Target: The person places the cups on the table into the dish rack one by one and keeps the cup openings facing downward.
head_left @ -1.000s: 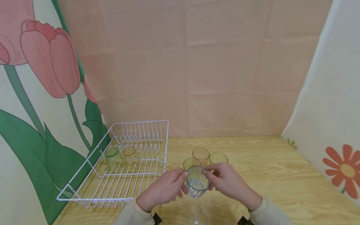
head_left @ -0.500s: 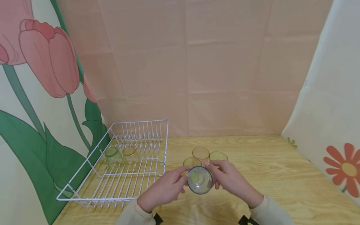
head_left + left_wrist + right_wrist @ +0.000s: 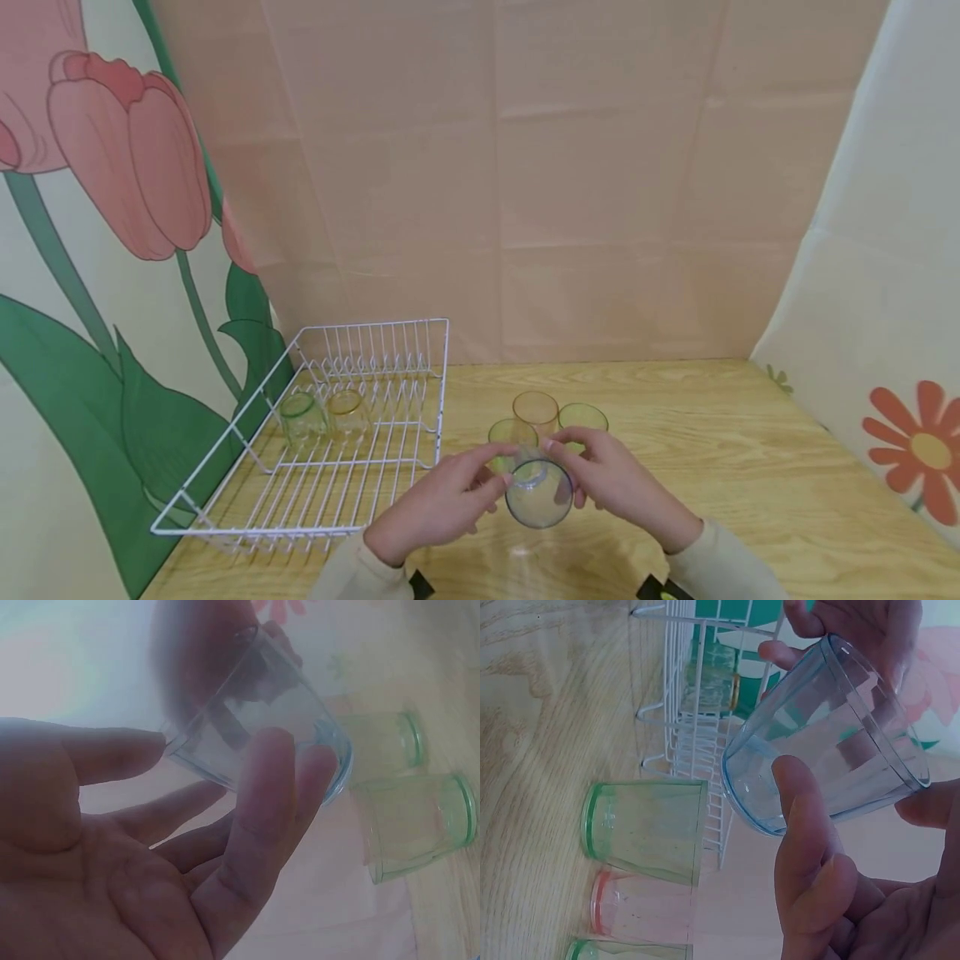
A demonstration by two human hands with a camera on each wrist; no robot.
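A clear, blue-tinted drinking glass (image 3: 538,496) is tilted between my two hands, its mouth turned toward me. My left hand (image 3: 450,496) pinches it, thumb at the rim and fingertips along the side near the base, as the left wrist view shows. From the other side my right hand (image 3: 611,479) pinches it the same way, with the thumb under the rim and the index finger (image 3: 799,795) by the base. Just behind stand a yellow-green glass (image 3: 513,432), a pinkish-orange glass (image 3: 536,408) and another green glass (image 3: 585,416), upright on the wooden tabletop.
A white wire dish rack (image 3: 345,531) stands on the left of the table (image 3: 720,467). Inside it, a green glass (image 3: 302,417) and an amber glass (image 3: 348,412) sit upside down, side by side. A pink cloth backdrop (image 3: 495,183) rises behind the table.
The blue-tinted glass has been tipped from nearly upright until its mouth faces me, and it has shifted slightly right. Both hands keep hold of it; the other glasses have not moved.
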